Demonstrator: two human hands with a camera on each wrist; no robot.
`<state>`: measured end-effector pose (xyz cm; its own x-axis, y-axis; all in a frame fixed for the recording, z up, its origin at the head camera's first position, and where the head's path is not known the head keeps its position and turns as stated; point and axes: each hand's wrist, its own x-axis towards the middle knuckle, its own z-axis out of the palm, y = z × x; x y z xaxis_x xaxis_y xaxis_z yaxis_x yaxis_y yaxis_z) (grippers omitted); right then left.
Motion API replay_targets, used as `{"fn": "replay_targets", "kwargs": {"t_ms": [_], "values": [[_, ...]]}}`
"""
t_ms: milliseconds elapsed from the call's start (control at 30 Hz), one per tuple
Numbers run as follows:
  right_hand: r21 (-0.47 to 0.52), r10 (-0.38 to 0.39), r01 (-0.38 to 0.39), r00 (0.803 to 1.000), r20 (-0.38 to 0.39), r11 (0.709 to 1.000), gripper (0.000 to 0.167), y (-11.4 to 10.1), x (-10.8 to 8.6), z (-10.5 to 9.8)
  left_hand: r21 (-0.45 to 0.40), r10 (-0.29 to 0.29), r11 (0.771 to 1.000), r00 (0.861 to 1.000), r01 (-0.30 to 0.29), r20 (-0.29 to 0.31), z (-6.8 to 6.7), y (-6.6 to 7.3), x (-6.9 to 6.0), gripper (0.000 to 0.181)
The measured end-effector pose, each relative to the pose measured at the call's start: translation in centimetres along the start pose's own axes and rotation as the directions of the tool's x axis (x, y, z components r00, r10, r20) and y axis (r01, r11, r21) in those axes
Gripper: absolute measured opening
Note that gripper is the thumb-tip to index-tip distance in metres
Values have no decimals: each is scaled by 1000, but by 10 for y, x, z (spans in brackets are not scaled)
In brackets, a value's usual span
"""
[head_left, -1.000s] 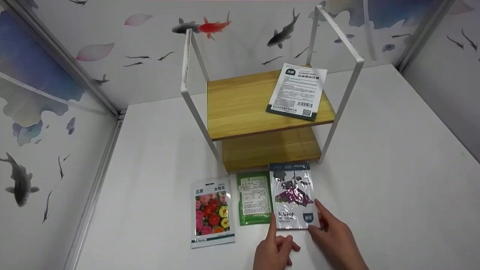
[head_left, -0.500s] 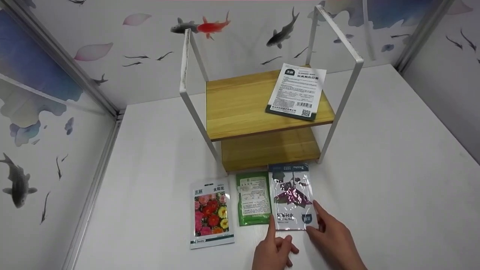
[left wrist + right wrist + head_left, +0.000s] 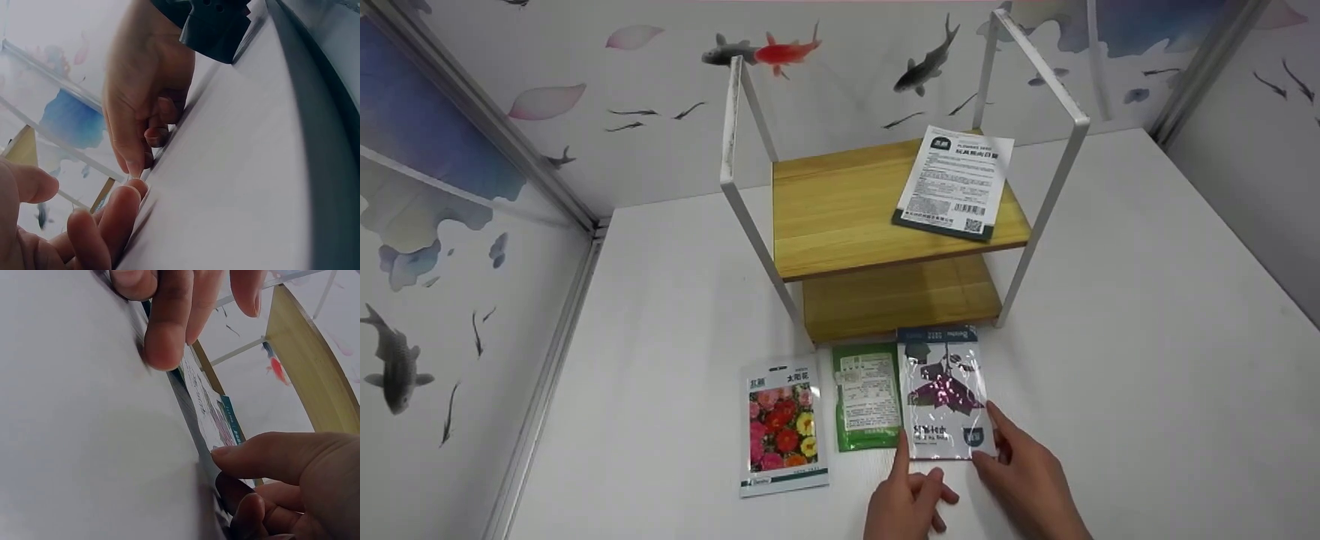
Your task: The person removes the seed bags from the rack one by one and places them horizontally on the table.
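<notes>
A white seed packet (image 3: 949, 420) with purple leaves and a dark blue top band lies at the front of the shelf. My right hand (image 3: 1031, 472) pinches its lower right corner, thumb at the bottom edge and a finger along the side. My left hand (image 3: 907, 502) touches the lower left corner with a straight index finger, its other fingers loosely bent. Against the packet's left side lies a green seed packet (image 3: 870, 401), printed side up. In the right wrist view the white packet (image 3: 202, 402) shows edge-on between both hands.
A two-tier wooden shelf (image 3: 840, 210) with white metal frames stands behind the packets. On its upper board lies a white text-covered packet (image 3: 956, 180). A flower-picture packet (image 3: 784, 427) lies at the left on the white table (image 3: 660, 375). Fish-patterned walls enclose the table.
</notes>
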<state>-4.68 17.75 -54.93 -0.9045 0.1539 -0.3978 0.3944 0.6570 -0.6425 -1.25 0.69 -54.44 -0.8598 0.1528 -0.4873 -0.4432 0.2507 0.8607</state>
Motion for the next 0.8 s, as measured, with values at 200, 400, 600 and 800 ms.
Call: {"fn": "replay_targets", "kwargs": {"t_ms": [200,400,600,800], "values": [[-13,-5,5,1000,-1,1000,75,-1,0,0,5,1,1000,1000,-1,6,0,-1,1,78],[-32,-26,26,1000,-3,999,72,0,0,-1,0,-3,1000,1000,3,11,0,0,1,78],[-19,-30,30,999,-10,999,64,0,-1,-2,7,-7,1000,1000,7,0,0,1,0,77],[-42,-29,28,999,-29,999,58,-1,-1,-2,7,19,1000,1000,-19,-1,-1,0,0,78]]}}
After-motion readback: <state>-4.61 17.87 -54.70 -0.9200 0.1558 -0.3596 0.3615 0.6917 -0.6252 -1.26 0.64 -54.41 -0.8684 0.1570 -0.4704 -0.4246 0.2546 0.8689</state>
